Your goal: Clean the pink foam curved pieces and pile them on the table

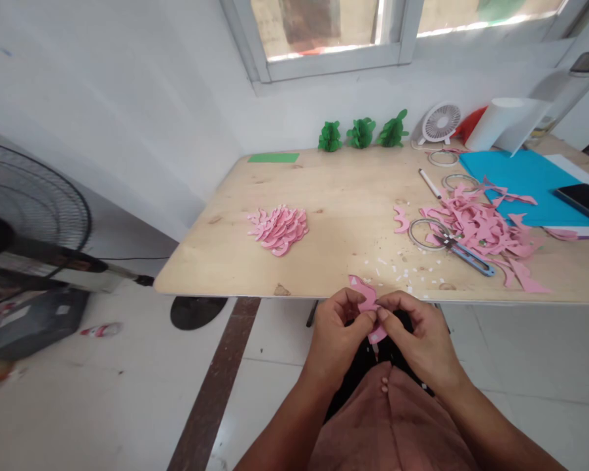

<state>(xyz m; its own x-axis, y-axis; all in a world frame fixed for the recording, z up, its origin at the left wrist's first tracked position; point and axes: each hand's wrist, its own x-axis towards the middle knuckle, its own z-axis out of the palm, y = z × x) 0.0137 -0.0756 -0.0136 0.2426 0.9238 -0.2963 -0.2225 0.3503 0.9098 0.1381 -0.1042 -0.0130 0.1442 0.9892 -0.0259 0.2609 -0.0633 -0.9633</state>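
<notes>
Just off the front edge of the wooden table (343,242), a curved pink paper cutout (364,292) with small white patches is pinched between my two hands. My left hand (340,330) grips its left side with thumb and forefinger. On the other side, the thumb and fingertips of my right hand (416,330) close on the paper's edge. A heap of similar pink cutouts (279,227) lies to the left on the table. Another single cutout (401,220) rests right of centre, beside a roll of tape (425,247) and blue-handled thread snips (466,255).
Pink paper scraps (485,219) cover the right side, near a marker (429,183), blue sheets (525,176) and a phone (584,203). Green paper shapes (360,133) and a small white fan (440,123) stand along the wall. A floor fan (34,196) is at the left.
</notes>
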